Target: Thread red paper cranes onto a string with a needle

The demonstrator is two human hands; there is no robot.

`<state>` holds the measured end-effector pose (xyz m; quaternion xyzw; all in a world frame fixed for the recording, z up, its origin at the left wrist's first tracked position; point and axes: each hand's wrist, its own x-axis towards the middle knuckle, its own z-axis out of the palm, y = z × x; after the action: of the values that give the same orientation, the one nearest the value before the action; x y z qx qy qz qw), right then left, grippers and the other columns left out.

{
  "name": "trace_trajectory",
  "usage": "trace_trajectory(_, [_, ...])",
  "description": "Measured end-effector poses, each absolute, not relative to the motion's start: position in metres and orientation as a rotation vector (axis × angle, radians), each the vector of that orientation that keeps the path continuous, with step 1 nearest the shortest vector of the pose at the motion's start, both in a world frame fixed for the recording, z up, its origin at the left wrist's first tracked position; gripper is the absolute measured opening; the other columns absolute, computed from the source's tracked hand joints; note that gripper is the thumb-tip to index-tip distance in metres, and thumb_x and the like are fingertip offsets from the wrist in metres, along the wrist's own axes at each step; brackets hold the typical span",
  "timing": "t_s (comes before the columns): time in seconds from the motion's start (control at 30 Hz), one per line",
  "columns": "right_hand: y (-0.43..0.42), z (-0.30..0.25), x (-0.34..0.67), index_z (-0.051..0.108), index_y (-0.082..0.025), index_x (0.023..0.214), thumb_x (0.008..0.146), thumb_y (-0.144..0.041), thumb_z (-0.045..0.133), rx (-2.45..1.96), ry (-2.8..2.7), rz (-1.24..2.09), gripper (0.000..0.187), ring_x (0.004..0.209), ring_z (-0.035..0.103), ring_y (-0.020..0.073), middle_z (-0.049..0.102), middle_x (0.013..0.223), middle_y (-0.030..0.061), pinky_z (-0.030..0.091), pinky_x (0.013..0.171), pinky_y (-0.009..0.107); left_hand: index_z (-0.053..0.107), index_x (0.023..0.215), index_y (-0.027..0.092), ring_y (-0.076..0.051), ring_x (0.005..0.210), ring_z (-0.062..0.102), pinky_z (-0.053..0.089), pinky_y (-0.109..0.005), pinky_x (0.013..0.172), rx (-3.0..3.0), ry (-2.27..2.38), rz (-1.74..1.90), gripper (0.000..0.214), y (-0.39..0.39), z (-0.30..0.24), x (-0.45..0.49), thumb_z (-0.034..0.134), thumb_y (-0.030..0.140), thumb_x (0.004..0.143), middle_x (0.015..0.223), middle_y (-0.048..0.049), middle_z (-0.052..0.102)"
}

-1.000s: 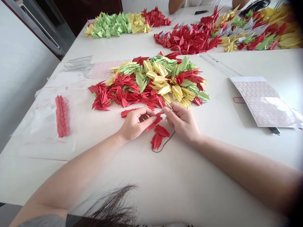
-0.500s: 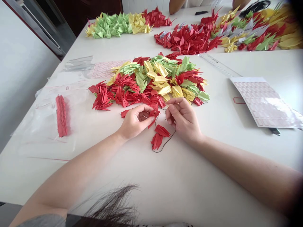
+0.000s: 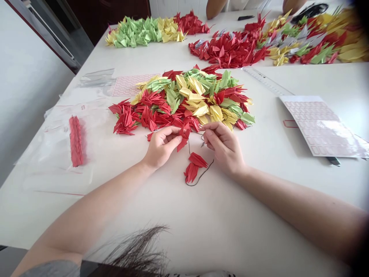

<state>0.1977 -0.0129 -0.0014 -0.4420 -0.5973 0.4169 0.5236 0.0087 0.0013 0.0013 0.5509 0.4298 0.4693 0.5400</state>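
The folded red paper cranes (image 3: 196,163) by my fingers are a deep, even red, strung on thin black thread (image 3: 201,175). The heaped paper cranes (image 3: 184,102) beyond them mix red, lemon yellow and pale green. The glossy white label sheet (image 3: 319,127) shows a grid of pink-outlined rounded rectangles.

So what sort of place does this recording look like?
Probably a craft workroom for small-scale handwork: heaps of origami paper cranes cover a long white table, a sheet of printed labels lies nearby, and another person's arms show at the far side.
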Motion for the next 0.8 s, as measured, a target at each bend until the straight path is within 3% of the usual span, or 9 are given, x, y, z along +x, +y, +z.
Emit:
trace_trajectory(0.13, [-0.0149,0.0003,0.1966,0.058,-0.023,0.095,0.097,-0.047,0.059,-1.067,-1.433,1.039,0.024,0.062,0.054,0.0129,0.059,0.069,-0.0016,0.046,0.059,0.029,0.074,0.087,0.016,-0.017,0.081,0.068,0.055,-0.030,0.077,1.263,1.027,1.090,0.018,0.0026,0.0036,0.0073,0.070,0.027,0.074,0.086,-0.0048,0.075])
trace_trajectory(0.23, [-0.0144,0.0006,0.1971,0.058,-0.024,0.091,0.095,-0.051,0.060,-1.058,-1.449,0.939,0.028,0.077,0.061,0.0169,0.067,0.083,0.0028,0.050,0.071,0.034,0.075,0.087,0.016,-0.020,0.091,0.070,0.056,-0.032,0.082,1.211,1.009,1.074,0.020,0.0025,0.0046,0.0074,0.067,0.027,0.074,0.094,-0.0063,0.077])
trace_trajectory(0.3, [-0.0132,0.0008,0.1980,0.060,-0.024,0.086,0.093,-0.049,0.065,-1.098,-1.472,0.780,0.027,0.084,0.060,0.0182,0.067,0.089,0.0036,0.050,0.077,0.036,0.076,0.089,0.015,-0.022,0.094,0.071,0.057,-0.033,0.084,1.190,1.010,1.062,0.021,0.0021,0.0048,0.0078,0.067,0.026,0.072,0.097,-0.0068,0.078])
trace_trajectory(0.37, [-0.0124,0.0014,0.1984,0.061,-0.024,0.083,0.091,-0.049,0.068,-1.128,-1.451,0.718,0.027,0.077,0.056,0.0167,0.063,0.084,0.0026,0.049,0.072,0.034,0.076,0.091,0.015,-0.022,0.093,0.072,0.058,-0.034,0.085,1.186,1.023,1.053,0.023,0.0018,0.0049,0.0079,0.069,0.024,0.070,0.096,-0.0068,0.078])
trace_trajectory(0.5, [-0.0134,0.0031,0.1961,0.058,-0.023,0.085,0.089,-0.053,0.070,-1.060,-1.332,0.904,0.032,0.063,0.057,0.0132,0.061,0.077,0.0005,0.050,0.057,0.030,0.075,0.091,0.016,-0.021,0.092,0.072,0.059,-0.033,0.082,1.162,1.003,1.037,0.023,0.0018,0.0049,0.0069,0.067,0.028,0.073,0.096,-0.0066,0.078])
trace_trajectory(0.63, [-0.0150,0.0038,0.1935,0.054,-0.024,0.089,0.088,-0.052,0.071,-0.989,-1.277,1.020,0.033,0.074,0.068,0.0160,0.069,0.084,0.0022,0.059,0.065,0.032,0.074,0.091,0.016,-0.021,0.091,0.072,0.060,-0.033,0.080,1.162,0.972,1.025,0.024,0.0022,0.0056,0.0059,0.069,0.034,0.076,0.095,-0.0068,0.077])
trace_trajectory(0.8, [-0.0151,0.0033,0.1934,0.056,-0.023,0.092,0.090,-0.048,0.070,-0.985,-1.293,1.116,0.029,0.079,0.073,0.0172,0.074,0.087,0.0031,0.063,0.074,0.035,0.071,0.092,0.017,-0.019,0.088,0.071,0.060,-0.033,0.081,1.154,1.003,1.041,0.027,0.0015,0.0064,0.0068,0.079,0.034,0.072,0.092,-0.0049,0.076])
